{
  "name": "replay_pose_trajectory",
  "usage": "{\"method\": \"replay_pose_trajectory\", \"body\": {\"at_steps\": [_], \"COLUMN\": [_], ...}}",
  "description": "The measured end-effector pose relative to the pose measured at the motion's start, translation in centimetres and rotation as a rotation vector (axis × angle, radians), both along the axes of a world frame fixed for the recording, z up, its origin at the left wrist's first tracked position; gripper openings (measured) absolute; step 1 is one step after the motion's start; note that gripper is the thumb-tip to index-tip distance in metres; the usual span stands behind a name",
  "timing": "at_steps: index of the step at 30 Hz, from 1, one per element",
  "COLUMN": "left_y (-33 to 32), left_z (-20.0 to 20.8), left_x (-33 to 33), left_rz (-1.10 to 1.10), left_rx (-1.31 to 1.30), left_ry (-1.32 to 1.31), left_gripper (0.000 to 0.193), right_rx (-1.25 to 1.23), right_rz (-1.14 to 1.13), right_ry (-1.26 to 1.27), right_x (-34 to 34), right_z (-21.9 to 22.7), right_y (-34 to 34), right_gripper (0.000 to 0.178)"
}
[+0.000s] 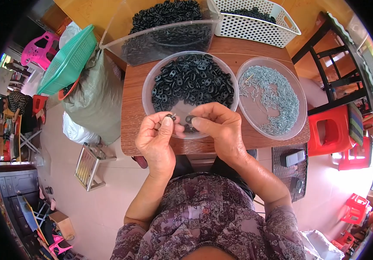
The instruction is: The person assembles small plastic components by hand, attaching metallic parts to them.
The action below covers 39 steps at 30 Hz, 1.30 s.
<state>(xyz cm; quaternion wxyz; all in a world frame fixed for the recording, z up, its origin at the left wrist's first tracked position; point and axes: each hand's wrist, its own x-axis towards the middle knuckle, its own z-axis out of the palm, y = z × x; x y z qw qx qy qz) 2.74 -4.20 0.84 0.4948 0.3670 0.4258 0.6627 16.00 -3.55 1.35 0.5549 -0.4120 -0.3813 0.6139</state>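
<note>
Over the near edge of a round clear tub, both my hands are raised close together. Thumb and fingers of my left hand pinch a small black oval piece; a pale tip beside it is too small to name. Another black oval piece with holes sits between the thumb and fingers of my right hand. Many like pieces fill the tub, heaped toward its far side. To the right, a shallow round clear dish holds many small silvery screws.
Behind the tub, a large clear bin and a white perforated basket hold more black pieces on the wooden table. A full sack and green basket stand left; a red stool stands right.
</note>
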Motion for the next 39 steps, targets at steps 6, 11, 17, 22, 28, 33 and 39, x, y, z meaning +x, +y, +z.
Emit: {"method": "replay_pose_trajectory", "body": {"at_steps": [6,11,17,22,28,33,39], "left_y": [-0.4,-0.7,-1.0,-1.1,-1.0,-0.9,-1.0], "left_z": [0.3,0.2,0.1,0.2,0.3,0.1,0.1], "left_x": [0.4,0.8,1.0,1.0,1.2,1.1,1.1], "left_rz": [-0.049,-0.057,-0.044,-0.051,-0.057,-0.072,-0.052], "left_rx": [-0.020,-0.013,-0.076,-0.087,-0.106,-0.089,-0.113], "left_ry": [-0.047,0.049,0.062,0.073,0.051,0.051,0.073], "left_gripper": [0.013,0.019,0.018,0.016,0.014,0.013,0.012], "right_rx": [-0.065,-0.111,-0.129,-0.172,-0.188,-0.172,-0.158], "right_rz": [-0.014,-0.042,-0.064,-0.016,-0.013,-0.014,-0.054], "right_ry": [0.056,0.191,0.172,0.215,0.217,0.177,0.063], "right_x": [0.1,-0.2,-0.4,0.0,0.0,-0.2,-0.6], "right_z": [-0.4,0.1,-0.4,-0.3,-0.3,-0.3,-0.1], "right_y": [0.5,0.7,1.0,1.2,1.2,1.1,0.7], "right_gripper": [0.015,0.013,0.013,0.014,0.013,0.013,0.013]}}
